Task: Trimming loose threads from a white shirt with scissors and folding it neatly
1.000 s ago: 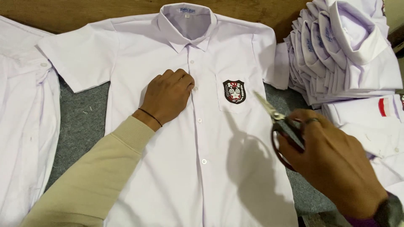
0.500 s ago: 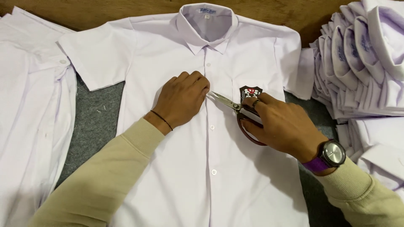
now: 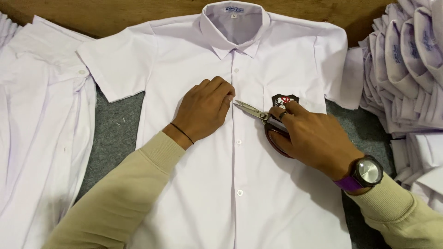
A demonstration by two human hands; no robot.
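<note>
Left hand point(image 3: 203, 110) flattens smooth white shirt point(image 3: 194, 193); right hand point(image 3: 314, 138) grips steel scissors point(image 3: 258, 114).

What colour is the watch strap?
Purple; the watch strap shows on the right wrist in the head view.

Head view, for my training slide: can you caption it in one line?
Left hand presses a white shirt flat while the right hand points scissors at its button placket.

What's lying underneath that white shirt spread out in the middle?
Under the white shirt a grey felt-like mat shows at both sides, with a wooden surface beyond the collar. What lies directly beneath the shirt's middle is covered and cannot be seen.
</note>
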